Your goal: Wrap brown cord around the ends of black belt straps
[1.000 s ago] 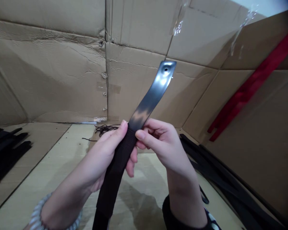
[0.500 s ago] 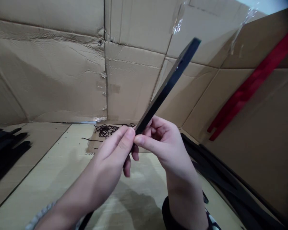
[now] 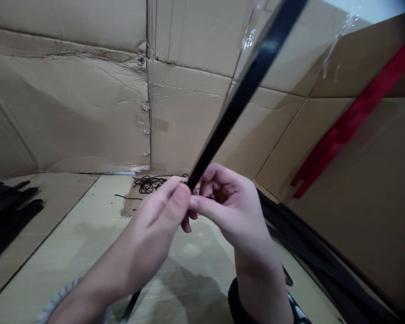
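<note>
A long dark metal strip (image 3: 243, 92) rises diagonally from between my hands toward the top right and leaves the frame. It shows edge-on, thin and glossy. My left hand (image 3: 155, 225) pinches its lower part with thumb and fingers closed. My right hand (image 3: 227, 209) grips the same spot from the right, fingers curled round it. A black fabric sleeve (image 3: 131, 305) on the strip's lower end shows below my left wrist.
Cardboard walls (image 3: 87, 103) enclose a wooden tabletop (image 3: 70, 243). A pile of black strips (image 3: 6, 211) lies at the left. More black strips (image 3: 310, 252) lie along the right wall. A red strip (image 3: 354, 112) leans at the right. Loose black thread (image 3: 148, 183) lies at the back.
The strip turned from flat face to edge-on and slid upward through my hands, its tip now out of frame. My hands stayed closed on it at the same place.
</note>
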The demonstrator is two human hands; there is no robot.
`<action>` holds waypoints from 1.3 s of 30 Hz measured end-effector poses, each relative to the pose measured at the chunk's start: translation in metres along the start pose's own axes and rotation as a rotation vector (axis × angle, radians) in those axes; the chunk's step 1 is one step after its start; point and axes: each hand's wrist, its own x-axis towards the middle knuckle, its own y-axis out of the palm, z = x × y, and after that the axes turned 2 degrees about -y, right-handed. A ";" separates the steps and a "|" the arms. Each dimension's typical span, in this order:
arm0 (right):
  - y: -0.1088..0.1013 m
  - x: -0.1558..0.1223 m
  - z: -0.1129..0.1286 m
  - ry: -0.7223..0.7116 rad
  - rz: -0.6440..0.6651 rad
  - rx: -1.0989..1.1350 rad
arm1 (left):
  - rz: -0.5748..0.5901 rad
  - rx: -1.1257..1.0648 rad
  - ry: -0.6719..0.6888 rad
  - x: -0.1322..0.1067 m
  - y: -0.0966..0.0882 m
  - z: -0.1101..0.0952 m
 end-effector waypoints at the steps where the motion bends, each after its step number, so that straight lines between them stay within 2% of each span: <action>1: 0.001 0.001 0.000 -0.023 -0.051 -0.039 | 0.001 0.023 -0.003 -0.002 0.002 -0.001; 4: -0.001 0.003 -0.001 -0.080 -0.188 -0.165 | 0.011 0.082 -0.046 -0.006 0.009 -0.003; 7: -0.003 0.003 0.000 -0.090 -0.224 -0.262 | -0.016 0.007 -0.088 -0.004 0.014 0.000; 9: -0.005 0.002 0.001 -0.072 -0.204 -0.287 | -0.007 -0.111 -0.086 0.001 0.014 0.005; 12: -0.007 0.001 0.003 -0.048 -0.108 -0.273 | 0.047 -0.225 -0.050 0.010 0.011 0.010; 15: -0.009 0.000 0.003 -0.045 -0.008 -0.268 | 0.089 -0.236 -0.059 0.012 0.007 0.011; 17: -0.010 0.000 0.003 -0.062 0.009 -0.293 | 0.140 -0.211 -0.084 0.011 0.004 0.010; 19: -0.010 0.000 0.003 -0.078 0.013 -0.308 | 0.151 -0.142 -0.081 0.010 -0.001 0.010; 24: -0.007 -0.001 -0.001 -0.084 0.048 -0.336 | -0.040 0.221 0.080 0.010 -0.014 0.013; 28: -0.005 -0.006 -0.005 -0.050 0.033 -0.355 | -0.055 0.422 0.180 0.012 -0.018 0.013; 31: -0.009 -0.020 0.000 0.037 -0.042 -0.529 | -0.096 0.554 0.179 0.012 -0.019 0.012; 34: -0.022 -0.048 0.016 0.112 -0.165 -0.790 | -0.176 0.644 0.222 0.011 -0.023 0.010; 37: -0.047 -0.089 0.031 0.198 -0.227 -0.921 | -0.217 0.752 0.301 0.010 -0.025 0.007; 39: -0.070 -0.119 0.037 0.312 -0.278 -1.002 | -0.207 0.787 0.268 0.008 -0.026 0.003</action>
